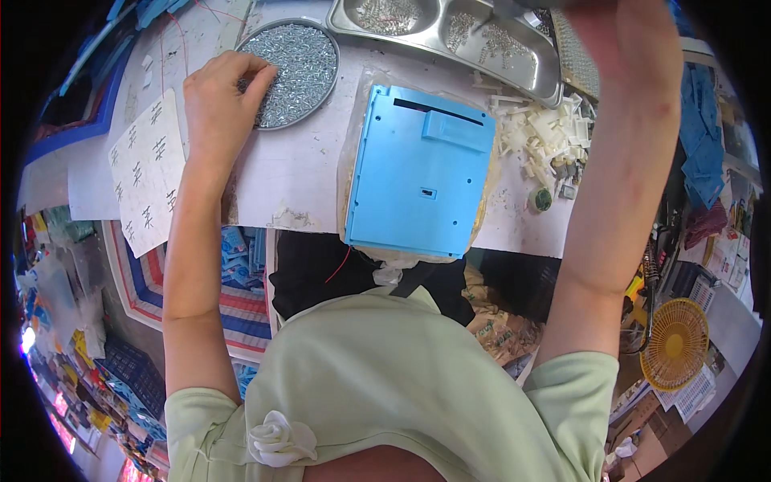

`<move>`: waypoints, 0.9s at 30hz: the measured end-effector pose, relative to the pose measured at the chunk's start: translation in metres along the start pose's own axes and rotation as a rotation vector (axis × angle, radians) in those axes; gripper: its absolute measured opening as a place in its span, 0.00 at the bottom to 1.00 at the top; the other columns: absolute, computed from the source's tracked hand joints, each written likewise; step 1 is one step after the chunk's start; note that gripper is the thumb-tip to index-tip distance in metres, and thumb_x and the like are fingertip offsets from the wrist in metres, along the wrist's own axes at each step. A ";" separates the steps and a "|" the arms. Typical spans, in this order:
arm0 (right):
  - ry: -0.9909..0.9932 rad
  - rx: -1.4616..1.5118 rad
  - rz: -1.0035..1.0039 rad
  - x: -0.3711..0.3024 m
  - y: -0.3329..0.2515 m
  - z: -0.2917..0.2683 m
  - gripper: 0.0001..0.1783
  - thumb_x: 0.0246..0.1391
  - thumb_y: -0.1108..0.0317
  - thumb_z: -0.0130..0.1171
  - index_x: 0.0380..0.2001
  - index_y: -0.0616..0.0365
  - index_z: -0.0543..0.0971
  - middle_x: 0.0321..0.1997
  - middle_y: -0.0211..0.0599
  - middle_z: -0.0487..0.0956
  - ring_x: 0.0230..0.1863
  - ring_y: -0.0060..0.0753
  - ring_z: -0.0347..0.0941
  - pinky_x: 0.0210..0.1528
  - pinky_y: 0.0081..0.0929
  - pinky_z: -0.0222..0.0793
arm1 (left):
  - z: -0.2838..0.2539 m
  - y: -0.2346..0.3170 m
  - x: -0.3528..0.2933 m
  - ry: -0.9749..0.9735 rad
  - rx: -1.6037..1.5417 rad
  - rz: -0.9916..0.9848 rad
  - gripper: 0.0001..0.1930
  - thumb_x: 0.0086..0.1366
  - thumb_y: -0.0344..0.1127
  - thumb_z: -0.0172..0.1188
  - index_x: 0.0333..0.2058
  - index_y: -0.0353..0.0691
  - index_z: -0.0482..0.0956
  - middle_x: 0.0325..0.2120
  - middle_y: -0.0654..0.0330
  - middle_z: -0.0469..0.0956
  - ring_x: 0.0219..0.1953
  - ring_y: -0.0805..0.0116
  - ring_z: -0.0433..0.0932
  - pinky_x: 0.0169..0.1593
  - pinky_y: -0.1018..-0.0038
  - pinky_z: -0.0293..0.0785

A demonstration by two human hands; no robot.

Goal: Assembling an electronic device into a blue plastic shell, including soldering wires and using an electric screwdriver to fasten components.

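Note:
At the left rim of a round grey tray (333, 80) filled with small silvery screws (295, 68), my left hand (217, 95) is closed in a pinch. Whatever is between its fingertips is hidden among the screws. My right hand (602, 32) is raised at the top edge, smeared by motion and partly cut off. Beside it shows part of a dark grey tool (514, 8) with a thin tip; the grip on it cannot be made out. A flat light-blue plastic panel (401, 177) lies in front of me on a clear plastic-wrapped pad (484, 209), touched by neither hand.
Behind the panel stands a metal tray (442, 50) with compartments of small parts. White plastic pieces (546, 136) are heaped to the right, near a small green roll (540, 199). A paper sheet with handwriting (148, 173) hangs over the table's front edge. A yellow basket (675, 344) sits lower right.

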State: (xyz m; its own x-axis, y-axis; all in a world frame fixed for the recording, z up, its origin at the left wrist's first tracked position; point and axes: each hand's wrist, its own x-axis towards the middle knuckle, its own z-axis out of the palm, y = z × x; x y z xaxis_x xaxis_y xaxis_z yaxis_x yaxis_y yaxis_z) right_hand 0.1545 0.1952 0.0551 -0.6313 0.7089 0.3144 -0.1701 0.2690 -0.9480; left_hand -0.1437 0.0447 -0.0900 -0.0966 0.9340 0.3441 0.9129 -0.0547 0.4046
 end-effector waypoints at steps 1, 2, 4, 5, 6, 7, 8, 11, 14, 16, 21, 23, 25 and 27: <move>0.055 0.142 0.041 -0.014 0.002 0.004 0.25 0.60 0.57 0.63 0.53 0.65 0.76 0.32 0.33 0.79 0.36 0.28 0.77 0.45 0.28 0.74 | 0.002 0.003 0.000 0.006 -0.018 -0.038 0.05 0.60 0.30 0.69 0.33 0.36 0.87 0.33 0.58 0.85 0.36 0.62 0.82 0.45 0.69 0.75; 0.114 0.291 0.071 -0.028 0.004 0.008 0.26 0.60 0.58 0.62 0.55 0.65 0.75 0.33 0.32 0.79 0.37 0.29 0.76 0.49 0.32 0.73 | -0.001 0.010 -0.001 0.033 -0.068 0.038 0.05 0.59 0.31 0.70 0.33 0.37 0.86 0.32 0.58 0.85 0.36 0.61 0.82 0.44 0.68 0.75; 0.169 0.320 0.018 -0.058 0.010 0.020 0.13 0.66 0.67 0.55 0.49 0.62 0.77 0.30 0.27 0.74 0.34 0.25 0.69 0.46 0.33 0.68 | -0.004 0.041 -0.007 0.085 -0.174 0.193 0.04 0.58 0.32 0.70 0.31 0.40 0.85 0.29 0.58 0.83 0.35 0.58 0.82 0.43 0.65 0.74; 0.086 0.395 -0.034 -0.074 0.005 0.029 0.14 0.67 0.66 0.52 0.52 0.60 0.75 0.28 0.25 0.72 0.30 0.23 0.66 0.44 0.32 0.66 | -0.004 0.061 -0.016 0.085 -0.240 0.276 0.05 0.57 0.31 0.70 0.32 0.41 0.85 0.30 0.59 0.83 0.35 0.60 0.81 0.44 0.65 0.72; 0.022 0.415 -0.090 -0.088 0.002 0.035 0.14 0.67 0.65 0.52 0.52 0.57 0.74 0.25 0.23 0.70 0.29 0.21 0.63 0.43 0.31 0.65 | -0.005 0.082 -0.024 0.082 -0.314 0.364 0.05 0.56 0.30 0.71 0.32 0.43 0.84 0.31 0.61 0.83 0.35 0.61 0.81 0.44 0.66 0.71; 0.001 0.405 -0.102 -0.099 -0.009 0.039 0.14 0.67 0.63 0.53 0.52 0.54 0.73 0.24 0.21 0.70 0.28 0.20 0.62 0.43 0.29 0.65 | -0.009 0.101 -0.027 -0.019 -0.447 0.366 0.07 0.56 0.27 0.71 0.34 0.42 0.85 0.31 0.61 0.83 0.34 0.62 0.80 0.44 0.67 0.71; -0.028 0.403 -0.116 -0.110 -0.019 0.044 0.13 0.66 0.62 0.54 0.51 0.51 0.73 0.23 0.19 0.69 0.27 0.19 0.62 0.43 0.28 0.65 | -0.014 0.115 -0.031 -0.121 -0.574 0.362 0.09 0.55 0.25 0.71 0.35 0.42 0.85 0.32 0.62 0.83 0.33 0.63 0.79 0.44 0.68 0.71; 0.023 0.392 -0.075 -0.131 -0.040 0.055 0.12 0.64 0.60 0.60 0.46 0.46 0.73 0.22 0.17 0.72 0.25 0.18 0.66 0.39 0.25 0.68 | -0.011 0.134 -0.042 -0.184 -0.737 0.326 0.09 0.53 0.26 0.72 0.35 0.41 0.84 0.30 0.63 0.82 0.30 0.64 0.76 0.42 0.68 0.68; 0.073 0.389 -0.083 -0.136 -0.045 0.059 0.13 0.61 0.59 0.65 0.43 0.45 0.72 0.23 0.18 0.75 0.21 0.17 0.68 0.35 0.22 0.70 | -0.007 0.138 -0.043 -0.155 -0.704 0.394 0.11 0.52 0.27 0.73 0.35 0.42 0.84 0.29 0.63 0.80 0.29 0.64 0.75 0.41 0.68 0.67; 0.069 0.394 -0.081 -0.135 -0.046 0.059 0.12 0.61 0.59 0.65 0.43 0.44 0.72 0.23 0.18 0.75 0.21 0.17 0.68 0.34 0.22 0.70 | -0.008 0.140 -0.041 -0.151 -0.671 0.437 0.12 0.51 0.27 0.73 0.35 0.42 0.83 0.29 0.63 0.80 0.29 0.64 0.75 0.41 0.68 0.66; 0.085 0.430 -0.062 -0.131 -0.040 0.064 0.13 0.61 0.60 0.66 0.42 0.45 0.72 0.21 0.19 0.74 0.20 0.17 0.67 0.33 0.24 0.71 | -0.007 0.141 -0.039 -0.141 -0.631 0.494 0.12 0.51 0.28 0.73 0.35 0.42 0.82 0.29 0.63 0.79 0.29 0.62 0.75 0.41 0.66 0.66; 0.102 0.440 -0.047 -0.129 -0.038 0.068 0.13 0.60 0.61 0.66 0.41 0.46 0.72 0.20 0.19 0.74 0.19 0.18 0.67 0.33 0.25 0.71 | -0.009 0.140 -0.037 -0.162 -0.621 0.502 0.13 0.51 0.29 0.73 0.35 0.42 0.81 0.30 0.63 0.79 0.30 0.61 0.75 0.41 0.66 0.67; 0.107 0.432 -0.028 -0.129 -0.037 0.069 0.13 0.60 0.61 0.67 0.41 0.47 0.72 0.20 0.20 0.74 0.19 0.19 0.68 0.33 0.25 0.70 | -0.008 0.139 -0.036 -0.183 -0.613 0.521 0.13 0.51 0.30 0.73 0.35 0.41 0.81 0.30 0.62 0.78 0.31 0.60 0.75 0.42 0.65 0.68; 0.112 0.404 -0.016 -0.128 -0.036 0.069 0.14 0.59 0.61 0.67 0.41 0.47 0.71 0.20 0.21 0.74 0.19 0.20 0.68 0.32 0.26 0.70 | -0.008 0.138 -0.035 -0.201 -0.601 0.535 0.12 0.53 0.31 0.73 0.35 0.42 0.80 0.30 0.62 0.77 0.32 0.61 0.76 0.44 0.64 0.69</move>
State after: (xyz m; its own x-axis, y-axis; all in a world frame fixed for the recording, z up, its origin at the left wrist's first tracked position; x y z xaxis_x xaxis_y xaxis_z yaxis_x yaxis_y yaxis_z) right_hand 0.1894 0.0494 0.0452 -0.5440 0.7789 0.3119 -0.4767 0.0190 -0.8788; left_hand -0.0175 0.0014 -0.0398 0.4152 0.7703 0.4840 0.4421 -0.6358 0.6326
